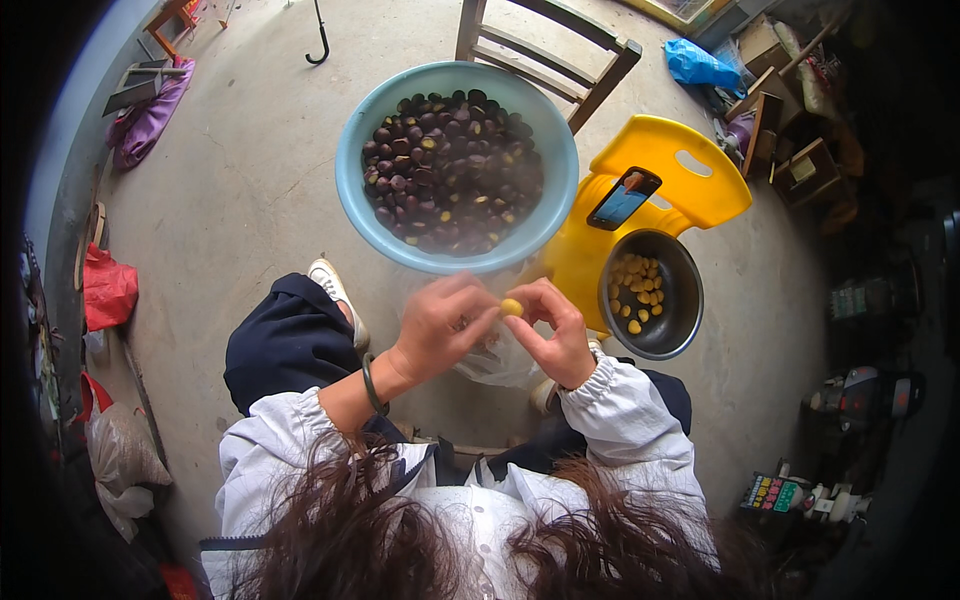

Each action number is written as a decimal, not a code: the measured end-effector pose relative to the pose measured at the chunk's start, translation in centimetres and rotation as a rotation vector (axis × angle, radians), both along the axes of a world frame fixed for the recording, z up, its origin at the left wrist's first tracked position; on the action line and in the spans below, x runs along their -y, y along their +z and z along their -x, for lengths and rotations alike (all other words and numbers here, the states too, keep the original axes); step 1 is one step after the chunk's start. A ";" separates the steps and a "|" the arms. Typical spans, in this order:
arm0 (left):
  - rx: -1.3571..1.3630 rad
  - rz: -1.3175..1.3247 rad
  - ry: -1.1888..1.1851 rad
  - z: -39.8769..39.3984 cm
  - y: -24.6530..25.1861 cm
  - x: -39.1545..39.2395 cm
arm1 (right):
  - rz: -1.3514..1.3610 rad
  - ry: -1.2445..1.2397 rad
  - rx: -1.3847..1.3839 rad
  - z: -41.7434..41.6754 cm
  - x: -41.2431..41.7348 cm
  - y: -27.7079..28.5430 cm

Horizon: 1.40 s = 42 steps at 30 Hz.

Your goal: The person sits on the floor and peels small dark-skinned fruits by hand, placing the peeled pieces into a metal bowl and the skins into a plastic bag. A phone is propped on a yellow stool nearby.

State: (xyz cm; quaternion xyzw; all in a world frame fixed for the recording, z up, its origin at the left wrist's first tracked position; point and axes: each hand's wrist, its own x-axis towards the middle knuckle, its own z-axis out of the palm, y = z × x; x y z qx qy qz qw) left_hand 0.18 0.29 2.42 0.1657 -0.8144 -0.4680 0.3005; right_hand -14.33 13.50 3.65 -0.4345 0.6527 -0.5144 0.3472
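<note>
Between the fingertips of my right hand (551,330) is a peeled yellow chestnut (511,307). My left hand (446,324), slightly blurred, has its fingertips right at the nut's left side; whether it also grips something is unclear. Both hands are above a clear plastic bag (495,364), its contents mostly hidden. Beyond them stands a large light-blue plastic basin (457,260) with many dark-shelled chestnuts (450,165), some showing yellow flesh. To the right, a steel bowl (675,330) holds several peeled chestnuts (637,277).
The bowl rests on a yellow plastic chair (652,150), beside a smartphone (624,198). A wooden chair (559,56) stands behind the basin. An umbrella handle (319,45) lies beyond. Red (109,287) and blue (699,64) bags, boxes and other goods line the sides.
</note>
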 end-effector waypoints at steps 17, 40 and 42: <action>0.045 -0.681 -0.202 -0.5 -0.7 0.2 | 0.022 0.124 0.578 0.8 -0.5 -2.4; 0.088 -0.775 -0.224 -0.4 -2.1 0.0 | 0.093 0.018 0.507 0.3 -0.2 -2.0; 0.059 -0.828 -0.221 -0.4 -2.0 -0.1 | 0.042 0.039 0.510 0.6 -0.4 -2.0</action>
